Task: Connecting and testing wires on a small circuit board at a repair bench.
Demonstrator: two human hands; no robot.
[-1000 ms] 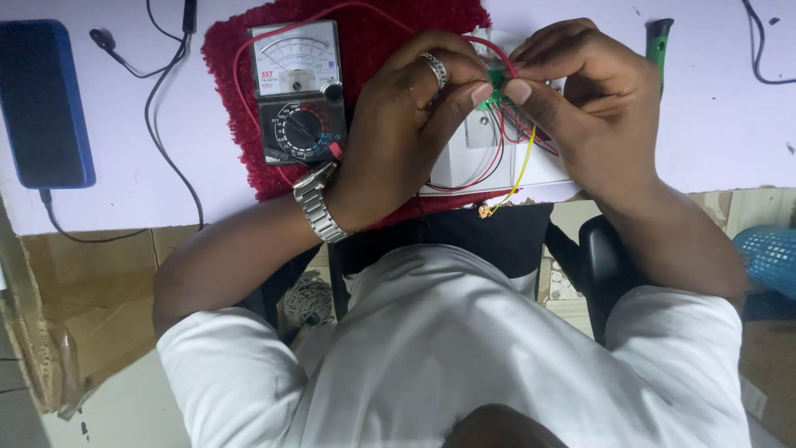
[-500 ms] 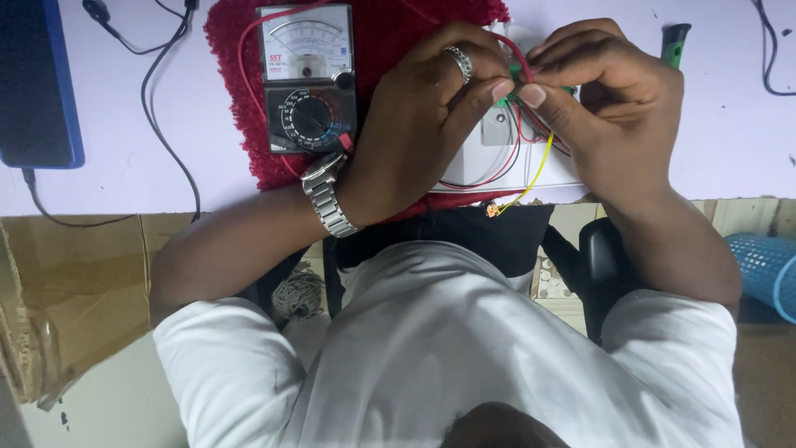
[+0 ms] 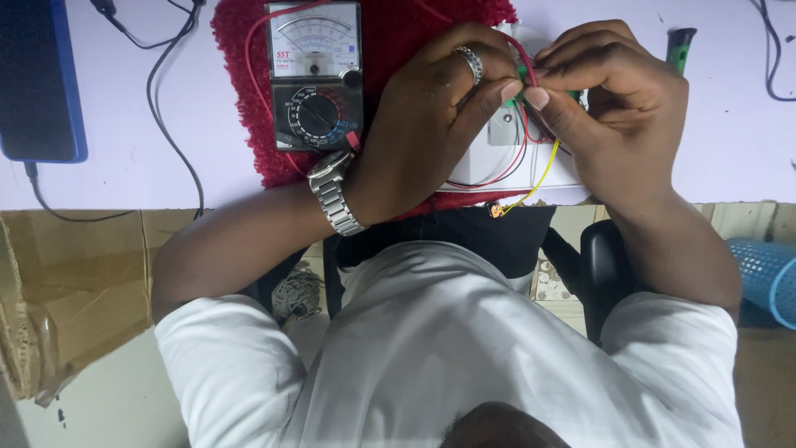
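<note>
The person wears a white short-sleeved shirt (image 3: pixel 497 348), a silver metal-link wristwatch (image 3: pixel 334 192) on the left wrist, and a patterned silver ring (image 3: pixel 471 63).

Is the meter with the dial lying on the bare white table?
No, the meter lies on a red fuzzy mat, which itself sits on the white table.

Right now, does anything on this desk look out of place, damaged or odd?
Little stands out. A yellow wire trails from the hands over the desk edge, its bare end dangling loose. The meter lies flat on the red mat.
</note>
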